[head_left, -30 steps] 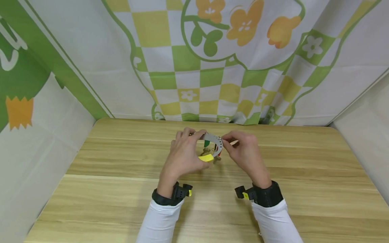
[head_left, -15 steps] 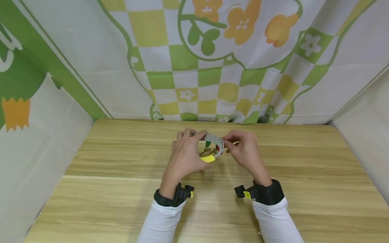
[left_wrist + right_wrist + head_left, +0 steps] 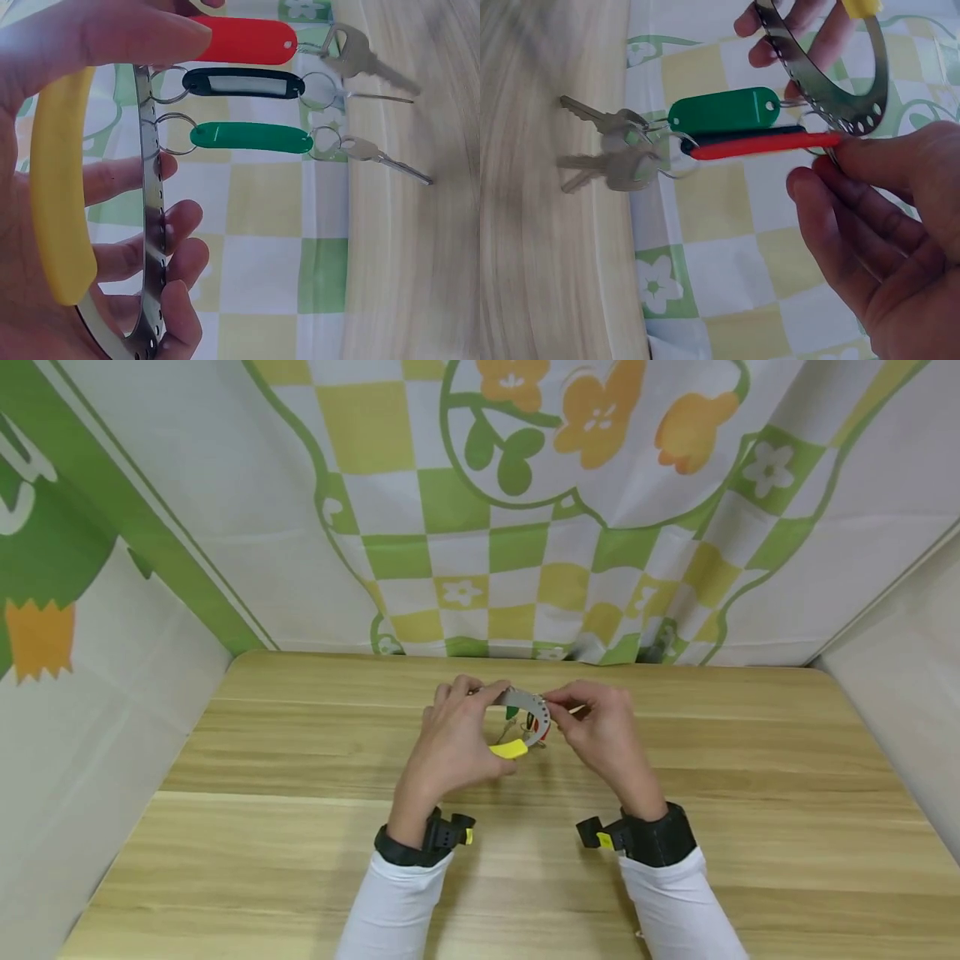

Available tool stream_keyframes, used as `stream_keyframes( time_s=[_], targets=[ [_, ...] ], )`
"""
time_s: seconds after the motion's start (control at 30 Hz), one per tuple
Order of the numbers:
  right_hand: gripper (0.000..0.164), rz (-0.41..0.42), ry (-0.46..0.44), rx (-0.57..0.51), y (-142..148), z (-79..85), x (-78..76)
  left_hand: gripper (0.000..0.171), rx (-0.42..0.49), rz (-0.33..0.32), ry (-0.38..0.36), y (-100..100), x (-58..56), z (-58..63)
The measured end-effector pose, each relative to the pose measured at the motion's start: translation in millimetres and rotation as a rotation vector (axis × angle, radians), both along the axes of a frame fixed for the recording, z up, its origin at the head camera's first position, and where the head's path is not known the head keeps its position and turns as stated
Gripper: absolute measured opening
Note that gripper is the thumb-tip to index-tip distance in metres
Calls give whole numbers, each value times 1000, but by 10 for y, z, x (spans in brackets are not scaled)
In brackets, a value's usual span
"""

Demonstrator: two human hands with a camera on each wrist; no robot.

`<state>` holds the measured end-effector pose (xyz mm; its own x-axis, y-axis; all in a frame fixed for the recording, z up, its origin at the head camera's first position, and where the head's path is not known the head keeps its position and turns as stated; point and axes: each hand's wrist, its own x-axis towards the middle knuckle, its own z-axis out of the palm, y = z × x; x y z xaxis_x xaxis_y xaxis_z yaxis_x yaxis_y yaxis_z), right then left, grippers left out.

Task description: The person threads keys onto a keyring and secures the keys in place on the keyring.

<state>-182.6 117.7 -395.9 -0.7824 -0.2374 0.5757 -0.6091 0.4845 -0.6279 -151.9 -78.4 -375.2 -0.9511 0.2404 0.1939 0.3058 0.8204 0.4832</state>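
Note:
My left hand (image 3: pixel 453 735) grips a D-shaped metal key holder (image 3: pixel 152 225) with a row of holes and a yellow handle (image 3: pixel 60 202). A green key tag (image 3: pixel 251 138) and a black key tag (image 3: pixel 244 84) hang from its holes by split rings. My right hand (image 3: pixel 603 735) pinches the near end of a red key tag (image 3: pixel 757 145), at its ring, against the holder's edge. Whether that ring passes through a hole is hidden by the fingers. Each tag carries a key at its far end, such as the green tag's key (image 3: pixel 386 159).
Below the hands lies a wooden table (image 3: pixel 300 877). A green, yellow and white checked cloth (image 3: pixel 517 577) hangs behind its back edge, with white cloth walls at both sides. Each wrist wears a black camera strap (image 3: pixel 660 837).
The dangling keys and tags have swung a little beneath the holder. Both hands have shifted only slightly and keep their holds.

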Motion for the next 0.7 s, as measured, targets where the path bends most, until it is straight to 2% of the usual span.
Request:
stream_keyframes(
  time_s=[0.2, 0.47, 0.57, 0.7],
  targets=[
    [14, -19, 46, 45, -42, -18, 6, 91, 7, -2, -14, -17, -5, 5],
    [20, 18, -53, 81, -14, -2, 18, 92, -1, -21, -16, -4, -17, -7],
    [18, -28, -77, 74, 8, 30, 29, 90, 33, -20, -13, 24, -22, -20],
    [11, -147, -91, -17, 20, 96, 64, 89, 108, -4, -10, 83, -18, -31]
  ],
)
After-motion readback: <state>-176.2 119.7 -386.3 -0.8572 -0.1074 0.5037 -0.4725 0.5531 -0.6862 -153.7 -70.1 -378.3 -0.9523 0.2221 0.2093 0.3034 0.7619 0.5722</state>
